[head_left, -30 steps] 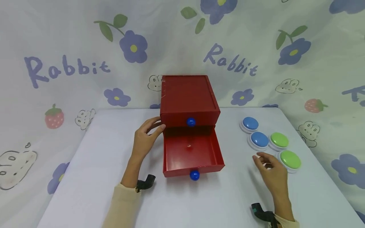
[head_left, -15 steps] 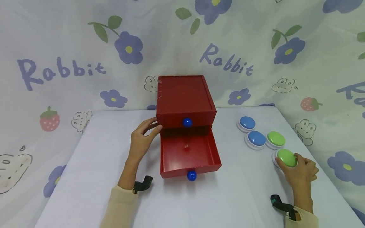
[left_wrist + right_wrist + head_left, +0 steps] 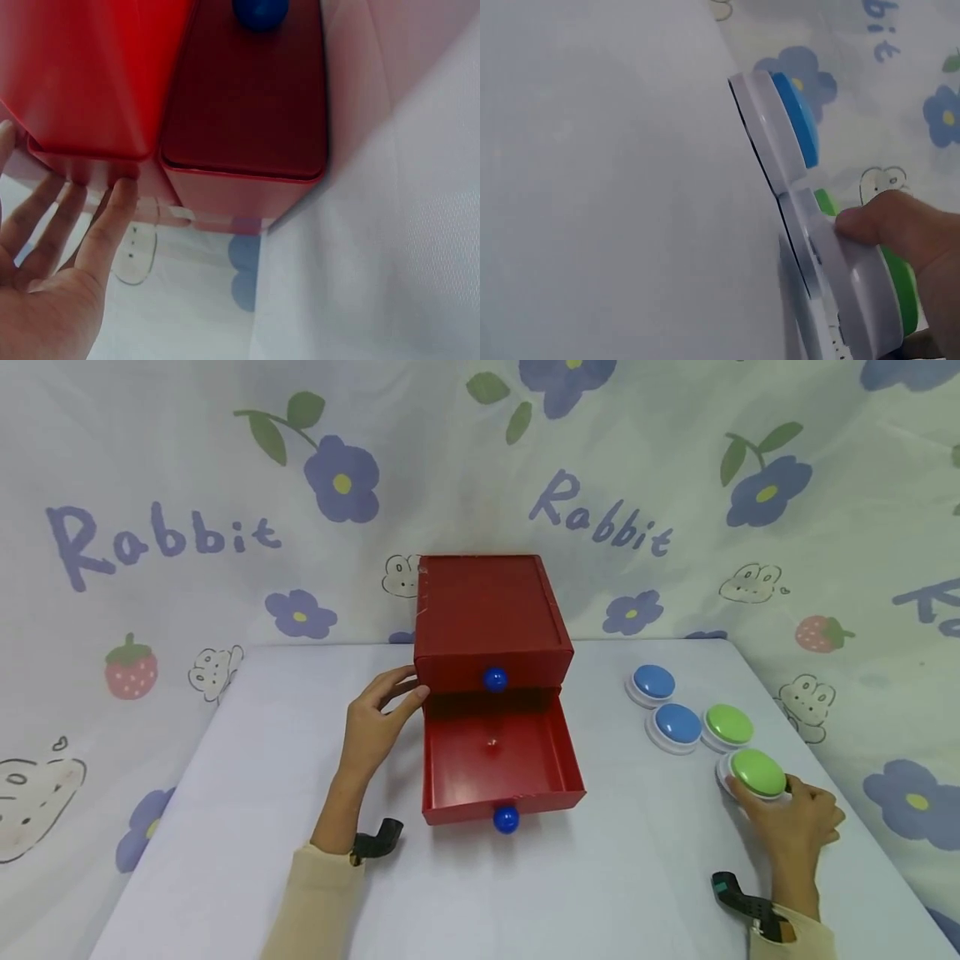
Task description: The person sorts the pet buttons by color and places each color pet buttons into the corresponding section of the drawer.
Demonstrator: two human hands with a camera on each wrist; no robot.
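My right hand (image 3: 795, 822) grips a round push button with a green top (image 3: 759, 772) and white base, nearest me in a cluster at the table's right. Its thumb lies on the white rim in the right wrist view, where the button (image 3: 862, 300) stands a little off the table. At centre, a red two-drawer box (image 3: 491, 610) has its lower drawer (image 3: 495, 768) pulled out, with nothing but a small shiny spot on its floor. The upper drawer is closed. My left hand (image 3: 372, 727) touches the box's left side with fingers extended (image 3: 105, 229).
Two blue-topped buttons (image 3: 654, 682) (image 3: 678, 724) and another green-topped button (image 3: 729, 724) stand just behind the held one. Blue ball knobs (image 3: 506, 819) front the drawers. A printed cloth (image 3: 450, 485) hangs behind the white table (image 3: 600, 877).
My right hand has moved right onto the nearest green button and taken hold of it; the button now tips slightly. My left hand stays at the box.
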